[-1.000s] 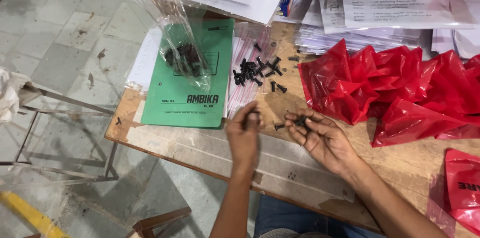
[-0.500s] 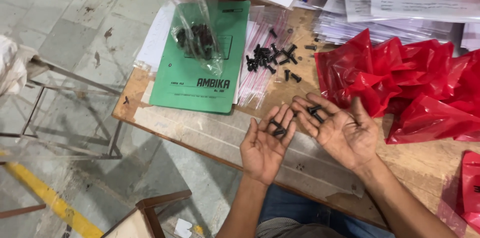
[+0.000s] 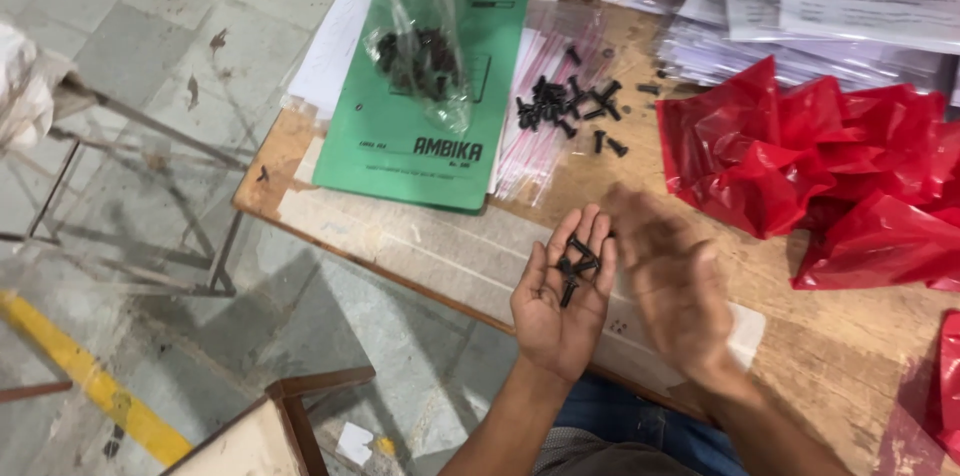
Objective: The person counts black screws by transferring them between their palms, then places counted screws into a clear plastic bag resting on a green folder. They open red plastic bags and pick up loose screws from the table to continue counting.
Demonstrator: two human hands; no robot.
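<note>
My left hand (image 3: 560, 301) is held palm up over the front edge of the wooden table (image 3: 420, 236), with several small black screws (image 3: 574, 266) lying on its fingers. My right hand (image 3: 672, 286) is beside it, blurred by motion, fingers apart and tilted toward the left palm; I see nothing in it. A loose pile of black screws (image 3: 565, 106) lies on the table behind my hands. A clear plastic bag with more screws (image 3: 420, 61) rests on a green booklet (image 3: 430, 106).
Crumpled red plastic bags (image 3: 830, 166) cover the table's right side. Stacks of printed papers (image 3: 800, 6) sit at the back. Thin clear sleeves (image 3: 540, 151) lie under the screw pile. A metal frame (image 3: 120, 206) and a wooden stool corner (image 3: 290, 416) stand on the tiled floor at left.
Screws that lay in my right palm are now gathered in my left palm. The right hand has turned and swept toward the left one. The view has shifted closer.
</note>
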